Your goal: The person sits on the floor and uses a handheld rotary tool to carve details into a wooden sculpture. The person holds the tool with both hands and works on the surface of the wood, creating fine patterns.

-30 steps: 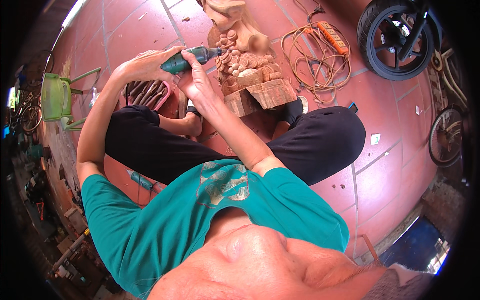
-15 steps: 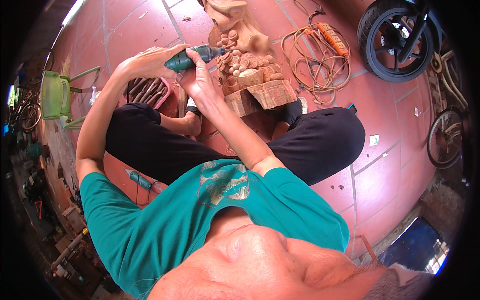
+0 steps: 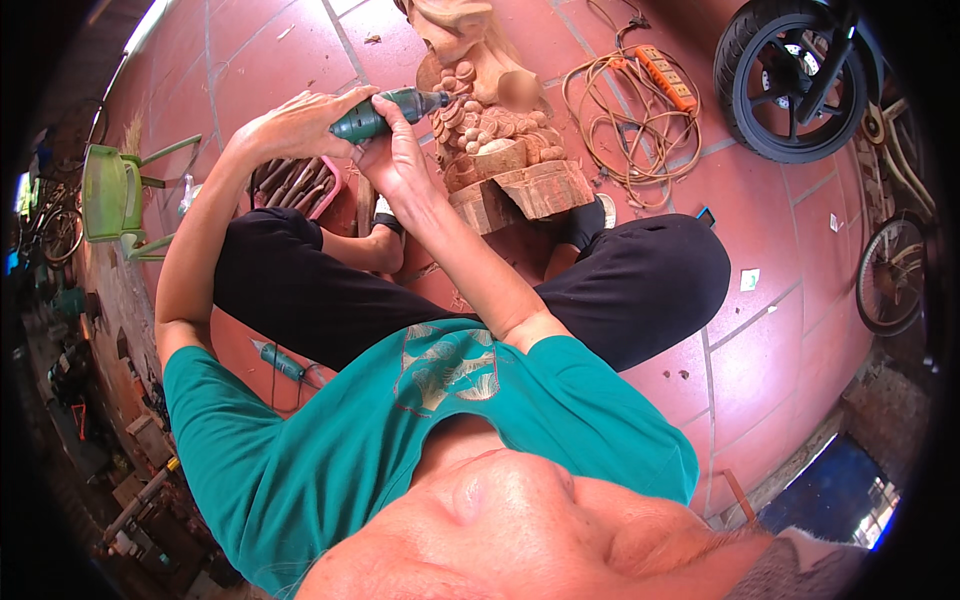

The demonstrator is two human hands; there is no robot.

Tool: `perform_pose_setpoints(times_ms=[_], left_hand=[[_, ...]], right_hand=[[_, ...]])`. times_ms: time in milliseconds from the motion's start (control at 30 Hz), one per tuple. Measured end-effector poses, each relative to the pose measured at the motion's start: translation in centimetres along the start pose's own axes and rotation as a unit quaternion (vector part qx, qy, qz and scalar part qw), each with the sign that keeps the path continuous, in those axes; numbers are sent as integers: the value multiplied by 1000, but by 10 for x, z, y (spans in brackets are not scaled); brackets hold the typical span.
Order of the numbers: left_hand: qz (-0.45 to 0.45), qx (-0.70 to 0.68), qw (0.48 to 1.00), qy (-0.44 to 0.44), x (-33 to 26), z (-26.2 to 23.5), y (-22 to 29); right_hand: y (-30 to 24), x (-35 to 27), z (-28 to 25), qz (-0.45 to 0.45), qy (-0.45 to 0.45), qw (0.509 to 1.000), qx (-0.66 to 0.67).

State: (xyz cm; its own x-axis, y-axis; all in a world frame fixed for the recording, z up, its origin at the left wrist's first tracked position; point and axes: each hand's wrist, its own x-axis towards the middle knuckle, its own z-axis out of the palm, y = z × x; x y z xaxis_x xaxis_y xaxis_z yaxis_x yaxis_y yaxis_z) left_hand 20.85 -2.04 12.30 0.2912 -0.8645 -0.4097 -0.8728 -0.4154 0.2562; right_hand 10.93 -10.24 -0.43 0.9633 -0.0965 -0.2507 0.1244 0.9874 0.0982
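Observation:
My left hand (image 3: 298, 122) is closed round the back end of a green and grey rotary tool (image 3: 362, 124). My right hand (image 3: 396, 160) grips the same tool nearer its nose, thumb laid over the body. The tool lies nearly level, its dark nose pointing right at a wood carving (image 3: 500, 152). Rounded beads and coin-like discs cover the carving's middle, above a rough block base. Whether the bit touches the wood is too small to tell. The carving stands on the floor just beyond my crossed legs.
Beside my left leg sits a pink tray (image 3: 328, 190) of chisel-like tools. A second tool (image 3: 282, 362) lies at my left hip. To the right are a coiled cord (image 3: 640, 150), an orange power strip (image 3: 668, 80) and a motorbike wheel (image 3: 795, 85). A green chair (image 3: 108, 190) stands left.

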Motion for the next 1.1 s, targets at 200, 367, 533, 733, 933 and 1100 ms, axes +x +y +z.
perform_pose_setpoints(times_ms=[200,367,533,733,933,1100], left_hand=[[11,-7,1000,4,-1,-4,3],[-13,-11,1000,-14,0,-11,15],[-15,0,1000,-10,1,-8,11],[-23,-18,999,-23,3,-5,5],[-17,-30,999,-22,-2,-5,4],[-37,-60,997,-41,-2,-3,7]], right_hand=[[0,-3,2,6,1,1000,2],[-3,-3,2,9,-1,1000,13],[-3,-3,6,0,8,1000,-2],[-1,0,0,2,-4,1000,-2],[0,-3,0,15,-6,1000,-2],[-3,0,-7,20,0,1000,-19]])
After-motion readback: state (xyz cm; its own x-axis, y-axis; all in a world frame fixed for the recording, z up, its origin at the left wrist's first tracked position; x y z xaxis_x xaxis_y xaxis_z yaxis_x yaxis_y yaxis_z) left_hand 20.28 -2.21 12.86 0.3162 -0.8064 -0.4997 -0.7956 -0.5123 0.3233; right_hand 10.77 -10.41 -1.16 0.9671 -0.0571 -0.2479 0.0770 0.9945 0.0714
